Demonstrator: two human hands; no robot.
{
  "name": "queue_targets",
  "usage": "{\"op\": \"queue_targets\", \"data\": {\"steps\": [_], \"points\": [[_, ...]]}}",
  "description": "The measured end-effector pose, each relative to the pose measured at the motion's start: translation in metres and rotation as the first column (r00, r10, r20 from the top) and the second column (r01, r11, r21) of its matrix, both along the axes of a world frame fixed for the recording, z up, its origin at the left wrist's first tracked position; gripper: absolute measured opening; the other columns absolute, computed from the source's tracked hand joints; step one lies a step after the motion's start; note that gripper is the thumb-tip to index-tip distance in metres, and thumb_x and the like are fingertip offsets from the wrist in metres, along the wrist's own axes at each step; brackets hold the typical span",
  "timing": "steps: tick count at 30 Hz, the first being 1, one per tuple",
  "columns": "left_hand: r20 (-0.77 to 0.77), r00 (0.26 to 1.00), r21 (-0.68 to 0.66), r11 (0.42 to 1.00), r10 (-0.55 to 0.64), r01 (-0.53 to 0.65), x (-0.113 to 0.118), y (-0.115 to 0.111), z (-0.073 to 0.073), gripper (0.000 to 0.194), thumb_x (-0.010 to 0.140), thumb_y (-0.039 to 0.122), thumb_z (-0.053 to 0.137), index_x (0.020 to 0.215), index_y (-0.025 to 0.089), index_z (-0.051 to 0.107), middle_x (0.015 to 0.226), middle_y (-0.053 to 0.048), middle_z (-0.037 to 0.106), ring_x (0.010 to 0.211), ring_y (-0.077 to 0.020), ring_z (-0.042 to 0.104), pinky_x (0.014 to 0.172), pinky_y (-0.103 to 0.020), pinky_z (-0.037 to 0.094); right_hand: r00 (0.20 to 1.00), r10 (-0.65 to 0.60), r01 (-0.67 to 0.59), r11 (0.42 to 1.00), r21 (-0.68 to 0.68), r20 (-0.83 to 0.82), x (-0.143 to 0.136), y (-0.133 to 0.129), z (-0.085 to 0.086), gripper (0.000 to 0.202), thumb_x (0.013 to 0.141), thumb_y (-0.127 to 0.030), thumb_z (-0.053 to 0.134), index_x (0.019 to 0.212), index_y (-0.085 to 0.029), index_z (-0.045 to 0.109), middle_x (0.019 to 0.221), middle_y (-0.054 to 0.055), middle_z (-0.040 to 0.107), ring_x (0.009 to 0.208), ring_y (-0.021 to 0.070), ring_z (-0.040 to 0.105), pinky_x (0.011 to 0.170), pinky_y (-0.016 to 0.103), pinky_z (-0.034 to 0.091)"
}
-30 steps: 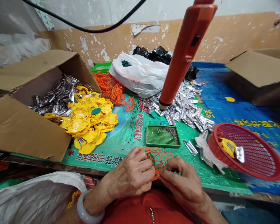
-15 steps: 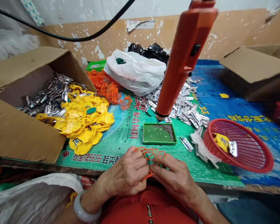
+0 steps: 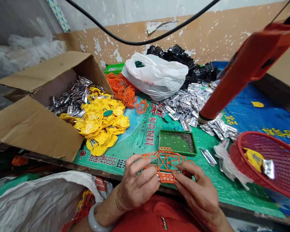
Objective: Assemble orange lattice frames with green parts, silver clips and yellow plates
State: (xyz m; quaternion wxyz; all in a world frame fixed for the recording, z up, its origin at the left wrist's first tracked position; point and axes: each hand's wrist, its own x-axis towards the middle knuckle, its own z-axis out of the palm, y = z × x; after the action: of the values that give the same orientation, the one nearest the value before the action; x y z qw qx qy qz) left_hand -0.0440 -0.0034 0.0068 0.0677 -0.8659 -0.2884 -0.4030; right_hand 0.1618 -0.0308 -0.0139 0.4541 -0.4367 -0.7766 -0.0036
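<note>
An orange plastic lattice frame (image 3: 163, 161) is held between my two hands, just over the table's front edge. My left hand (image 3: 140, 178) pinches its left side, fingers curled round the thin bars. On its right side, my right hand (image 3: 197, 185) grips with thumb and fingertips. Right behind the frame lies a green tray (image 3: 174, 141) with small metal screws gathered at its right. A red electric screwdriver (image 3: 241, 67) hangs tilted at the right, its tip near the tray and a pile of silvery metal-look pieces (image 3: 186, 103).
At left, a cardboard box (image 3: 38, 129) spills silvery parts and yellow plastic pieces (image 3: 103, 119). More orange frames (image 3: 122, 90) lie behind, beside a white plastic bag (image 3: 157, 75) and black parts (image 3: 176, 58). A red basket (image 3: 239, 151) stands at right, holding a yellow part.
The orange frame is now spread out flatter and shows more between my hands, which are farther apart. The screwdriver has swung to the right and tilts more. The view has turned left.
</note>
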Motion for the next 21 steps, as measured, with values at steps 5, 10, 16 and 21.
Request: {"op": "queue_targets", "data": {"steps": [5,10,16,21], "points": [[0.029,1.000,0.007,1.000,-0.011,0.011,0.002,-0.001,-0.005,0.012,0.077,0.010,0.066,0.084,0.018,0.063,0.082,-0.001,0.070,0.099,-0.0190,0.055,0.099,-0.042,0.040,1.000,-0.025,0.025,1.000,-0.007,-0.019,-0.001,0.000,-0.004,0.017,0.086,-0.013,0.057,0.095,-0.020,0.069,0.090,0.009,0.062,0.075,0.0155,0.064,0.060,0.025,0.055],[0.068,0.997,-0.016,0.999,-0.043,0.044,0.006,0.002,-0.005,0.008,0.079,0.009,0.063,0.085,0.015,0.063,0.083,-0.001,0.072,0.094,-0.0177,0.057,0.096,-0.039,0.042,1.000,-0.012,0.012,1.000,-0.015,-0.019,0.000,0.000,-0.007,0.015,0.088,-0.014,0.055,0.095,-0.016,0.068,0.094,0.009,0.058,0.078,0.0146,0.061,0.060,0.023,0.053],[0.097,0.994,-0.066,0.996,-0.054,0.060,0.010,0.005,0.001,0.006,0.079,0.009,0.064,0.080,0.015,0.062,0.083,-0.001,0.073,0.091,-0.0166,0.058,0.093,-0.037,0.042,0.997,0.052,-0.054,0.997,-0.052,-0.051,0.004,0.003,-0.007,0.014,0.088,-0.014,0.056,0.096,-0.016,0.067,0.096,0.009,0.057,0.083,0.0150,0.060,0.064,0.024,0.054],[0.119,0.990,-0.098,0.992,-0.074,0.086,0.014,0.004,0.001,0.006,0.081,0.009,0.062,0.080,0.015,0.061,0.080,0.000,0.072,0.087,-0.0148,0.059,0.092,-0.037,0.041,0.992,0.062,-0.070,0.995,-0.067,-0.110,0.004,0.004,-0.006,0.014,0.088,-0.017,0.057,0.097,-0.018,0.068,0.094,0.008,0.057,0.083,0.0150,0.060,0.063,0.023,0.054]]}}
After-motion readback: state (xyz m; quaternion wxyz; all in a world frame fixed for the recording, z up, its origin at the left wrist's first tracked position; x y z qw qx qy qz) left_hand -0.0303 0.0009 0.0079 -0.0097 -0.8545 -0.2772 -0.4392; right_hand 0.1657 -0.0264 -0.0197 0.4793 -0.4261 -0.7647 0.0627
